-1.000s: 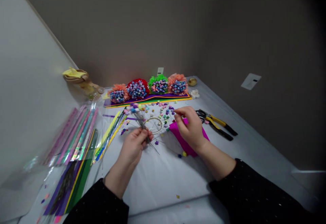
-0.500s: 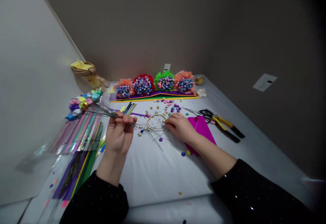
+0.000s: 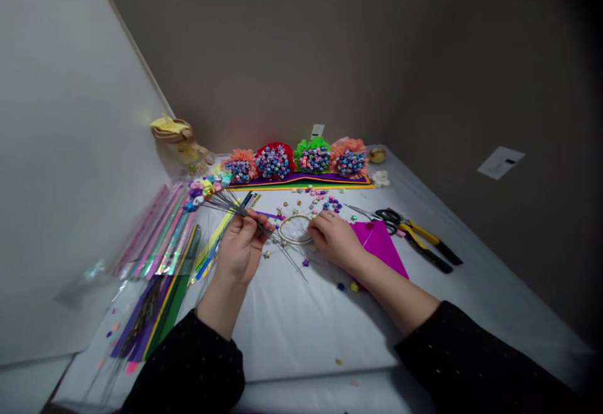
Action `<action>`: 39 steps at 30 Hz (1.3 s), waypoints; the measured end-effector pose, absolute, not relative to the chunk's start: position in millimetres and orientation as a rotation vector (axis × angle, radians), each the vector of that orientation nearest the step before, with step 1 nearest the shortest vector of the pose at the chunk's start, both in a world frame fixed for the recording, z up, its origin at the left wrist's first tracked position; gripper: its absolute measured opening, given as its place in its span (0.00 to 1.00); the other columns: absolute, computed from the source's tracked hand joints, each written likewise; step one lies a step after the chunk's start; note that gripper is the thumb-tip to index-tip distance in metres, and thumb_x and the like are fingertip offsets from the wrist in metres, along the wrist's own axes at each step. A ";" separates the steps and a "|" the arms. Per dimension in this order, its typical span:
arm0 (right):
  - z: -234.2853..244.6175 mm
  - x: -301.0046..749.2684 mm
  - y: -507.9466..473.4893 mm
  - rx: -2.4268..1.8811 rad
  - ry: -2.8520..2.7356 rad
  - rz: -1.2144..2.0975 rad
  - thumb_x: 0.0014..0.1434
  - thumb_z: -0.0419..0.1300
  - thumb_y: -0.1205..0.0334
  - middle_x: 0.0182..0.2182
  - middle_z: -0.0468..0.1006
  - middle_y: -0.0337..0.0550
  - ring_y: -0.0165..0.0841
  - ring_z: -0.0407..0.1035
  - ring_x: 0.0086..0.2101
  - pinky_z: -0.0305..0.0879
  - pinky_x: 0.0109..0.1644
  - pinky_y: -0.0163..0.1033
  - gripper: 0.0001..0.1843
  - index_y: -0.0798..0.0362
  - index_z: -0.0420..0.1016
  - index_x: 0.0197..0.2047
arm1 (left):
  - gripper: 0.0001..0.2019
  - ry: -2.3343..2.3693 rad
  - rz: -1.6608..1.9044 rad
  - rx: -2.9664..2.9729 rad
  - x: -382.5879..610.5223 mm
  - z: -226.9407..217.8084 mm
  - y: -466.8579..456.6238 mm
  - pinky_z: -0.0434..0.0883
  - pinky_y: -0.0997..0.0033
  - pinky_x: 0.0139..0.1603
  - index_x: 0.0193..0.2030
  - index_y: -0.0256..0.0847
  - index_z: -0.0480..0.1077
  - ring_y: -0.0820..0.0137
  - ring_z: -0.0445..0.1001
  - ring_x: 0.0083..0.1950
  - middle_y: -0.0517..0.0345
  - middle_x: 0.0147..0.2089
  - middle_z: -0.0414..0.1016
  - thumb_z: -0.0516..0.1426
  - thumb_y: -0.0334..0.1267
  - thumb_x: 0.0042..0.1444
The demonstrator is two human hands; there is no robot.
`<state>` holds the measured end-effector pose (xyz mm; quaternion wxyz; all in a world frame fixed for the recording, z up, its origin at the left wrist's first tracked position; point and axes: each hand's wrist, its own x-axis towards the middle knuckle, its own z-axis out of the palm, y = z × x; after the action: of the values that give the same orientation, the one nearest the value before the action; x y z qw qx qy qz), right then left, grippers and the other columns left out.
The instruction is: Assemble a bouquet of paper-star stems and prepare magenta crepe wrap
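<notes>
Grey star-tipped thin wire stems [image 3: 225, 203] sit pinched between the closed fingers of the left hand [image 3: 241, 247] above the white-covered table [image 3: 301, 320], probably gathered midway so 1 grip bundles them, while the right hand [image 3: 336, 239] is curled beside the pale round ring [image 3: 281, 232] (whether holding it, I cannot tell).

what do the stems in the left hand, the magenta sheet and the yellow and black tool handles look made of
Stems: probably metal wire, dull grey; very thin and fairly straight.
Magenta sheet: paper, foam or felt, matte; flat, even colour without glare, texture unclear.
Tool handles: likely plastic or rubber; thick, two-coloured grips with little shine.
</notes>
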<state>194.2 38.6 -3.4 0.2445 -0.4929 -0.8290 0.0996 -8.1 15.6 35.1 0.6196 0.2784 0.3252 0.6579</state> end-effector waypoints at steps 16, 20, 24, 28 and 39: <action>23.0 210.4 24.9 -1.370 -1.394 0.461 0.55 0.55 0.59 0.23 0.70 0.37 0.29 0.62 0.24 0.59 0.31 0.35 0.07 0.52 0.69 0.29 | 0.22 1.098 1.277 0.550 19.1 16.7 4.8 0.69 0.75 0.32 0.32 0.35 0.71 0.75 0.72 0.28 0.58 0.28 0.75 0.70 0.46 0.33; 26.8 215.8 22.4 -1.334 -1.354 0.393 0.56 0.55 0.59 0.24 0.70 0.36 0.29 0.63 0.25 0.60 0.31 0.35 0.06 0.51 0.69 0.30 | 0.21 1.080 1.272 0.554 19.8 18.5 3.9 0.69 0.75 0.34 0.32 0.35 0.71 0.75 0.72 0.28 0.58 0.29 0.75 0.70 0.46 0.34; 28.7 215.5 23.0 -1.422 -1.395 0.422 0.55 0.56 0.60 0.22 0.70 0.36 0.29 0.62 0.23 0.58 0.30 0.35 0.07 0.52 0.69 0.28 | 0.22 1.099 1.258 0.563 22.2 20.0 3.2 0.68 0.75 0.33 0.30 0.34 0.71 0.76 0.71 0.28 0.58 0.28 0.75 0.70 0.47 0.32; 30.8 217.2 24.4 -1.391 -1.317 0.434 0.56 0.55 0.59 0.22 0.67 0.35 0.28 0.60 0.24 0.58 0.29 0.34 0.08 0.52 0.68 0.28 | 0.21 1.117 1.254 0.567 21.8 18.9 3.7 0.68 0.75 0.33 0.30 0.34 0.71 0.76 0.71 0.28 0.57 0.28 0.75 0.69 0.46 0.34; 25.1 218.7 33.5 -1.162 -1.040 1.011 0.50 0.60 0.60 0.17 0.63 0.31 0.24 0.51 0.18 0.47 0.22 0.32 0.06 0.53 0.69 0.26 | 0.20 1.097 1.241 0.581 21.0 17.3 3.8 0.68 0.76 0.32 0.31 0.35 0.71 0.76 0.72 0.28 0.58 0.28 0.75 0.69 0.46 0.36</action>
<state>218.7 33.5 25.1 0.5987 -0.5009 -0.4482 0.4357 21.0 3.8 17.3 0.6389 0.2546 0.4809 0.5439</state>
